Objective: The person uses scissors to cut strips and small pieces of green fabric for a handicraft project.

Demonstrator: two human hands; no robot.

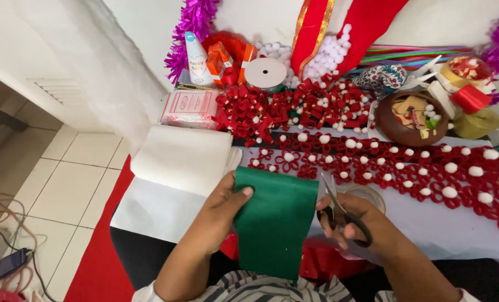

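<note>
2 hands, 1 green strip between them

2 hands meet at the near edge of the desk (462, 235). The left hand (222, 210) pinches the upper left corner of a green felt strip (274, 221), thumb on top and fingers closed behind it. The strip's long axis runs from the hands down toward the person's lap, hanging past the desk's near edge. The right hand (358, 218) sits just beside the strip's right edge, fingers closed through the black handles of scissors (342, 215); the blades point up and away, slightly apart, touching that edge near the top. Rows of red felt flowers (406, 168) with white pompoms lie farther back on the desk.
</note>
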